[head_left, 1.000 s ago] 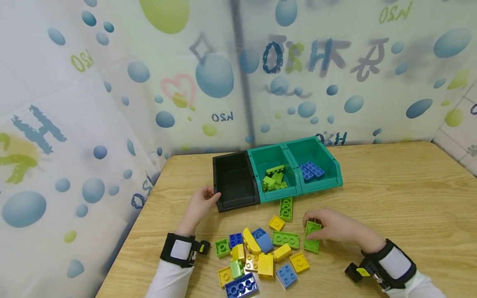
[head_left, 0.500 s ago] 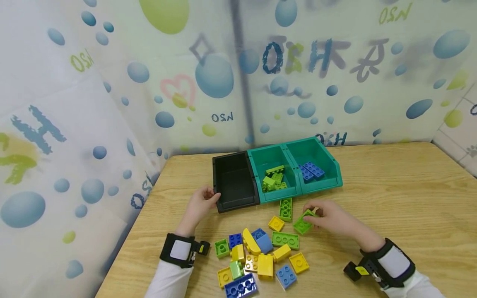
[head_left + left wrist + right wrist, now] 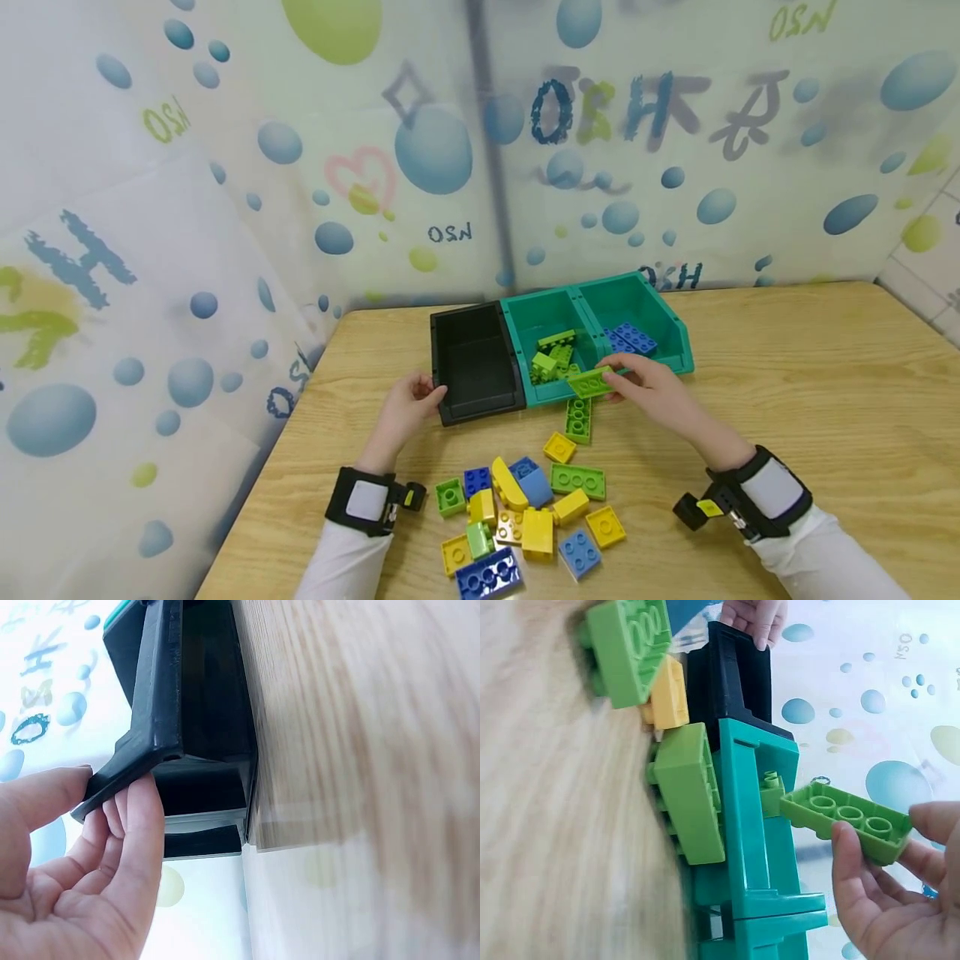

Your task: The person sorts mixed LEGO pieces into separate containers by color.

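Note:
My right hand [image 3: 656,396] pinches a light-green toy building brick [image 3: 847,817] by one end, over the front edge of the middle teal bin [image 3: 536,304]. In the right wrist view the brick's hollow underside shows. Inside that bin lie several green bricks [image 3: 555,357]. The right teal bin [image 3: 678,350] has blue bricks [image 3: 636,338] in it, partly behind my right hand. My left hand [image 3: 405,417] grips the near left rim of the black bin [image 3: 483,410]; in the left wrist view thumb and fingers [image 3: 139,825] close on that rim from both sides.
Yellow, blue and green bricks [image 3: 537,533] lie scattered on the wooden table [image 3: 787,400] in front of the bins. One green brick [image 3: 578,419] stands right against the middle bin's front. A patterned curtain [image 3: 637,192] hangs behind the table.
My right hand has lifted the green brick off the table and carried it forward and left to the middle bin, tilting it. My left hand stays on the black bin's rim.

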Demonstrator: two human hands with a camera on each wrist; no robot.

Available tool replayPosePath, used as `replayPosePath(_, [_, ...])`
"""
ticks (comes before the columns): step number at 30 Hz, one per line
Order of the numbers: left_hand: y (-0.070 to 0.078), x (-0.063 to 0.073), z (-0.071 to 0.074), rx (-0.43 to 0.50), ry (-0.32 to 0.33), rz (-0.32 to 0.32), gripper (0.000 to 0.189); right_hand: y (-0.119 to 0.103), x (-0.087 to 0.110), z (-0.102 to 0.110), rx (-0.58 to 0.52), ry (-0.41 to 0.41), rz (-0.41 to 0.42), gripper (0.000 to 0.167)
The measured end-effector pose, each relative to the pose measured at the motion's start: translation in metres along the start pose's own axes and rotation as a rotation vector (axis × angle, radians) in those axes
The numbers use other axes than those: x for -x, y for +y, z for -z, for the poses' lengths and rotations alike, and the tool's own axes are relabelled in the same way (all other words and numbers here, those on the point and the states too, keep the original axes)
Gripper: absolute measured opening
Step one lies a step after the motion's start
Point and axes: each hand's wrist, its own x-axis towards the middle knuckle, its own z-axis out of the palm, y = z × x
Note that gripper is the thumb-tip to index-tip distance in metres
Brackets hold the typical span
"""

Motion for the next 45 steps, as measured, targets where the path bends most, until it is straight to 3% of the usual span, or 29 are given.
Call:
replayPosePath(5, [0.001, -0.001, 0.000, -0.012, 0.000, -0.008, 0.017, -0.003, -0.017, 0.000, 0.051, 0.035, 0.013, 0.032])
replayPosePath(16, [-0.001, 0.000, -0.001, 0.005, 0.005, -0.011, 0.016, -0.008, -0.043, -0.017, 0.413, 0.037, 0.125, 0.026])
replayPosePath(23, [0.000, -0.001, -0.001, -0.003, 0.003, -0.005, 0.017, -0.002, -0.047, -0.027, 0.643, 0.012, 0.199, 0.027])
replayPosePath(33, [-0.002, 0.000, -0.001, -0.008, 0.006, -0.014, 0.016, 0.003, -0.049, -0.037, 0.771, -0.045, 0.267, 0.024])
replayPosePath(41, [-0.001, 0.000, -0.001, 0.000, 0.005, -0.003, 0.016, 0.001, -0.049, -0.040, 0.807, -0.115, 0.257, 0.020])
replayPosePath(45, [0.000, 0.000, -0.001, 0.000, 0.006, -0.004, 0.016, -0.001, -0.049, -0.042, 0.822, -0.136, 0.239, 0.027])
